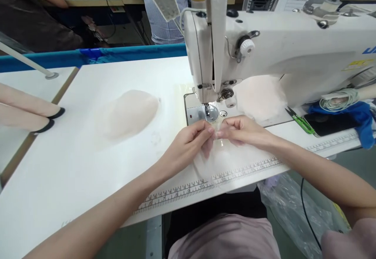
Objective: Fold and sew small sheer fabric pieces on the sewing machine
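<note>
My left hand (188, 143) and my right hand (242, 130) meet just in front of the presser foot (209, 112) of a white sewing machine (279, 51). Both pinch the edge of a thin, sheer pale-pink fabric piece (223, 159) that lies on the table toward me. Fingers of both hands are closed on that fabric, fingertips almost touching. The needle area sits directly behind my fingertips.
A pile of sheer pink pieces (129, 112) lies at left on the white table (88, 153); another pile (261, 96) sits under the machine arm. Green thread snips (302, 124) and blue cloth (361, 122) are at right. Other people stand behind. A ruler strip (205, 184) runs along the front edge.
</note>
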`<state>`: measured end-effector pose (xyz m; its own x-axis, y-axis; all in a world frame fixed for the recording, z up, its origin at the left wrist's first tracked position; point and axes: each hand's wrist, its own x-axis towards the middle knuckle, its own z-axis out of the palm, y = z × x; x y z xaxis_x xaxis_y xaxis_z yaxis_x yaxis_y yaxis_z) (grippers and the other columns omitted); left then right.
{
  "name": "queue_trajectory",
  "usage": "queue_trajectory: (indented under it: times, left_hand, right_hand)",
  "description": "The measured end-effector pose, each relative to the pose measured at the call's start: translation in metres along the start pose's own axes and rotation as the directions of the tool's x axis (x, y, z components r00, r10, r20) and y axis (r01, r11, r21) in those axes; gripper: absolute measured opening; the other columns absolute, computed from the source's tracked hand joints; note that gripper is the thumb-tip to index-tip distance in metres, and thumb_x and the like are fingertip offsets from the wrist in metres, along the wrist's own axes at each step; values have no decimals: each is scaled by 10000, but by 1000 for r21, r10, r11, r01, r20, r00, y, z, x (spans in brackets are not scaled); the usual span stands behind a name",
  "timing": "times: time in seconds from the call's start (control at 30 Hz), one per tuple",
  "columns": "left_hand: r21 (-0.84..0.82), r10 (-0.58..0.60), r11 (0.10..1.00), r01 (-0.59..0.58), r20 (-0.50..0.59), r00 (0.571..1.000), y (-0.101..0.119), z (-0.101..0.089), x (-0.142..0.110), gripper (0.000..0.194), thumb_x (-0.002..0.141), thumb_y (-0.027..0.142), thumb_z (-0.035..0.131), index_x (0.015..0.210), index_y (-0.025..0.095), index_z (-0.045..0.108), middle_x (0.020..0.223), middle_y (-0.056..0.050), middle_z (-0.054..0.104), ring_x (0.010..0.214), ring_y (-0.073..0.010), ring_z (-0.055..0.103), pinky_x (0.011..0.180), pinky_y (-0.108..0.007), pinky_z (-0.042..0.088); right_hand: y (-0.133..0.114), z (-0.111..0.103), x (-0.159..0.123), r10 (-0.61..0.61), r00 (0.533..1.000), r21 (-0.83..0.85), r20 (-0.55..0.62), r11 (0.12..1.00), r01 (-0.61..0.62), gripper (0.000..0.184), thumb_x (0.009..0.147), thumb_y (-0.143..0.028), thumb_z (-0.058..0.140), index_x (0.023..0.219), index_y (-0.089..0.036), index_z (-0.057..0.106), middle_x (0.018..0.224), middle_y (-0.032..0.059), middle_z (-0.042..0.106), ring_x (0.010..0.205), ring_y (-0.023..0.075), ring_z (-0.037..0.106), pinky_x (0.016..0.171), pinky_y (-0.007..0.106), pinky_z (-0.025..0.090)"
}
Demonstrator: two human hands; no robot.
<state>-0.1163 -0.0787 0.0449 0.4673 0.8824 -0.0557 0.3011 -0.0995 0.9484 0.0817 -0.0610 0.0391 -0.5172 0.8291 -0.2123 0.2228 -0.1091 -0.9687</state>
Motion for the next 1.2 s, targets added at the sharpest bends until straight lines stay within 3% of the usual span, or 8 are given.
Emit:
queue_trajectory:
  times: [0.13,0.33,0.43,0.57,0.73,0.87,1.0,1.2]
  left_hand:
    - [100,-2,995,1,8,1000,0,-8,0,342,963,378,427,682,205,520,623,19,578,595,-131,555,607,-282,438]
    - [175,13,985,-12,-4,1000,-3,-14,4,291,892,428,541,706,204,525,584,32,529,510,-114,489,491,-248,369]
    - [252,36,968,-19,-64,997,-8,-14,6,162,854,349,595,792,220,519,496,90,410,426,-89,396,440,-222,301]
    - [423,132,905,-42,-186,974,-20,-11,2,66,879,293,562,867,236,532,453,121,298,408,-84,396,465,-205,315]
    - [583,284,801,-138,-166,944,-34,-10,-5,143,948,301,490,986,233,610,587,73,616,450,-81,525,469,-193,367]
    - [611,381,755,-238,-114,918,-37,-8,-6,191,963,230,455,1044,213,627,714,39,713,494,-75,585,484,-176,411]
    - [638,421,729,-247,-133,898,-36,-7,-6,174,954,201,463,982,206,635,610,55,667,451,-72,549,452,-174,388]
    - [633,448,732,-254,-165,879,-38,-5,-5,158,957,216,475,961,229,632,689,46,710,499,-82,595,472,-185,418]
  right_hand:
    - [-7,-15,9,-134,988,-206,78,967,147,216,745,-353,755,858,-178,697,758,-21,648,623,74,490,555,223,348]
    - [-15,-15,22,-91,993,-264,81,958,109,111,784,-283,691,788,-172,705,539,-72,578,411,29,422,442,197,325]
    - [-16,-13,24,-37,994,-240,101,969,60,62,801,-232,653,816,-180,681,559,-62,615,449,60,552,470,189,415]
    - [-12,-9,23,-164,986,-372,18,914,159,40,800,-221,659,782,-187,665,586,-44,633,542,96,611,515,204,463]
    - [4,2,17,-537,844,-555,1,701,447,71,840,-149,618,802,-184,667,710,-22,684,600,86,607,556,199,469]
    - [13,8,15,-668,744,-642,13,565,518,122,859,-106,561,819,-178,652,693,-14,669,584,88,587,525,198,455]
    - [17,8,14,-671,741,-632,8,571,524,94,894,-160,560,945,-179,638,720,-11,671,596,91,593,539,203,475]
    - [17,9,13,-668,744,-614,2,587,528,107,920,-201,542,987,-190,626,722,-13,667,585,88,582,542,205,487]
